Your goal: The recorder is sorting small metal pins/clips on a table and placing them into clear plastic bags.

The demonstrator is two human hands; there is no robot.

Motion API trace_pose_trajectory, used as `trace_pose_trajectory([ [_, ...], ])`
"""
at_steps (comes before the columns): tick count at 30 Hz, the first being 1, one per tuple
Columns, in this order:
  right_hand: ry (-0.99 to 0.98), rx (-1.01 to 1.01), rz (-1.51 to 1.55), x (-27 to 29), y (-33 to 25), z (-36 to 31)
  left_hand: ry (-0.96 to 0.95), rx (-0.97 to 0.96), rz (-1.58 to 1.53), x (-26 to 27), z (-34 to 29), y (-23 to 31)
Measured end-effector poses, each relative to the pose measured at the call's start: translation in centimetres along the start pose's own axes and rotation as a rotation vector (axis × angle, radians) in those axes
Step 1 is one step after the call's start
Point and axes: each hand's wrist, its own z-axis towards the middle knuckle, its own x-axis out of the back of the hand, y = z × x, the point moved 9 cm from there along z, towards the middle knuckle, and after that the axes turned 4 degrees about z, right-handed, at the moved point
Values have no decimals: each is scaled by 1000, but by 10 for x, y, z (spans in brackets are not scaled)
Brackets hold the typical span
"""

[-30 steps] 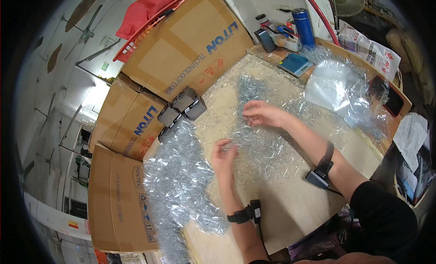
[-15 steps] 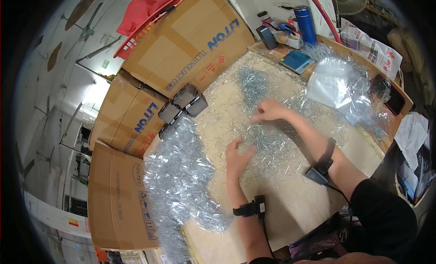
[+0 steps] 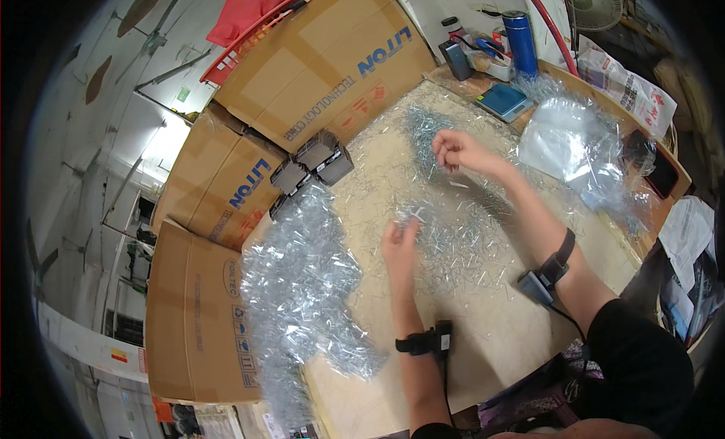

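Cardboard panels (image 3: 325,76) wall the desk (image 3: 521,348), two carrying big blue lettering and red symbols, the third dark print!
Left hand (image 3: 399,241) pinches pale slivers (image 3: 417,211) above shiny strips (image 3: 461,254) scattered mid-desk; right hand (image 3: 459,151) curls beside a denser patch (image 3: 424,133), grip impossible to tell; one big glinting heap (image 3: 302,288) lies left.

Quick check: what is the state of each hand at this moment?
Left hand: closed on a small shiny piece, too blurred to identify.
Right hand: curled; whether it holds anything cannot be told.
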Motion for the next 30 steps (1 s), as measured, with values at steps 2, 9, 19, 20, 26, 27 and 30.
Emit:
trace_pose_trajectory([
  [2, -215, 191, -397, -36, -24, -6, 61, -23, -113, 13, -2, 9],
  [9, -384, -24, -246, -81, 12, -18, -94, 56, -32, -5, -12, 23],
  [19, -51, -200, 317, -65, 10, -5, 138, 55, 55, 38, -9, 20],
  [20, 11, -230, 210, -64, 12, -6, 139, 59, 54, 39, -10, 18],
  [26, -25, -205, 257, -82, 11, -10, 163, -88, -37, 43, -4, 27],
  [27, -17, -206, 254, -76, 13, -9, 128, -90, -200, 40, -4, 30],
  [30, -21, -165, 376, -80, -1, -10, 152, -37, -330, 47, -7, 31],
])
